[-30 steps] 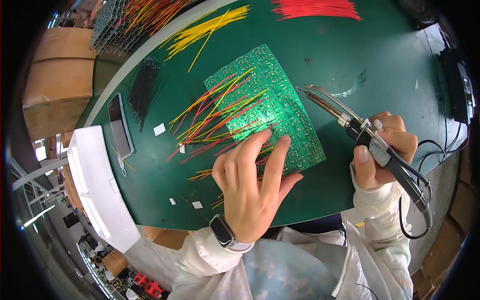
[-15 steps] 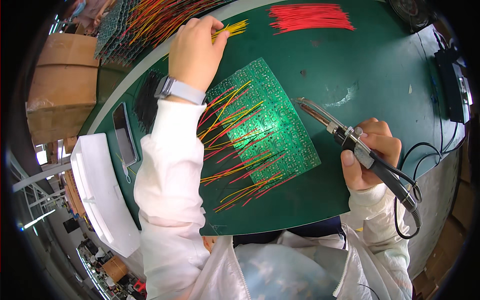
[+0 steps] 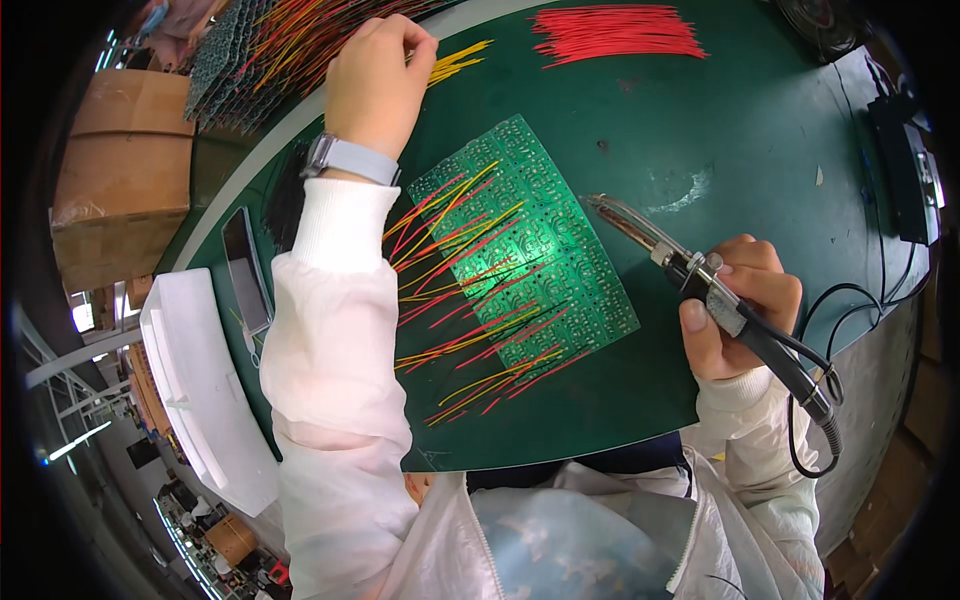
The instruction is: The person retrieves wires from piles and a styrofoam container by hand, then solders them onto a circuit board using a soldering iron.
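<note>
My left hand is at the far left of the table, beside a small pile of yellow wires. Its thumb and fingers are pinched together; whatever they hold is too small to make out. In my right hand is a soldering iron with a thin metal tube along it, its tip pointing left, just off the right edge of the green circuit board panel. Red and yellow wires stick out from the panel's left part in several rows, overhanging its left side.
A bundle of red wires lies at the far edge. Stacked wired boards stand at the far left. A phone and white foam tray are on the left, and a black box with cables on the right.
My left hand has shifted a little left and away from me, off the yellow pile, with its fingers still pinched. My right hand and the soldering iron have hardly moved.
</note>
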A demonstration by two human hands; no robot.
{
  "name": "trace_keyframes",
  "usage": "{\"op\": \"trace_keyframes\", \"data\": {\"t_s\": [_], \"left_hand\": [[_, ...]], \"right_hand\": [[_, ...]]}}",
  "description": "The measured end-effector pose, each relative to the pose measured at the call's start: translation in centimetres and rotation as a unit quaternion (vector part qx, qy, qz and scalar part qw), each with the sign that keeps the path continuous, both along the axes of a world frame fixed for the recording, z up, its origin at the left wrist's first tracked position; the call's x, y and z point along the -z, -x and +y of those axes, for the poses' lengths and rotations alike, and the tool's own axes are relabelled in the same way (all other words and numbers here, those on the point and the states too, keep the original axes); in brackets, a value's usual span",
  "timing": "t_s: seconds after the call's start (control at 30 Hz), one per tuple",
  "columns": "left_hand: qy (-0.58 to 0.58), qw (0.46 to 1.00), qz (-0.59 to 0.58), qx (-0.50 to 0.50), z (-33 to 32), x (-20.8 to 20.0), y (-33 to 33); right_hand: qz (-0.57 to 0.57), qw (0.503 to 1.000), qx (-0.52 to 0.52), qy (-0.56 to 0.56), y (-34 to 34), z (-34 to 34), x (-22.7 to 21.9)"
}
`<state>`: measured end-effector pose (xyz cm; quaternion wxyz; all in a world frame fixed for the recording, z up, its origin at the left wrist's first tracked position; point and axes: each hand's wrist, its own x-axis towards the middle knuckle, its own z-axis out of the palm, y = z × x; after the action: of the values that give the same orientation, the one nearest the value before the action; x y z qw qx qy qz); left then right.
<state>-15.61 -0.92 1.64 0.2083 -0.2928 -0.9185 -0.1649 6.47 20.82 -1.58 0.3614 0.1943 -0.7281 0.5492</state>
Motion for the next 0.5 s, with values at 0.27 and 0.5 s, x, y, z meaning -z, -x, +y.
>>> {"op": "trace_keyframes", "data": {"t_s": [0.27,0.5], "left_hand": [[-0.09,0.921,-0.342,0.164,1.7,-5.3,-17.6],[-0.073,0.909,-0.364,0.188,1.8,-2.2,-24.2]], "right_hand": [[-0.017,1.0,0.015,-0.015,-0.2,0.6,0.6],[-0.029,0.999,0.033,-0.017,0.0,-0.1,0.0]]}}
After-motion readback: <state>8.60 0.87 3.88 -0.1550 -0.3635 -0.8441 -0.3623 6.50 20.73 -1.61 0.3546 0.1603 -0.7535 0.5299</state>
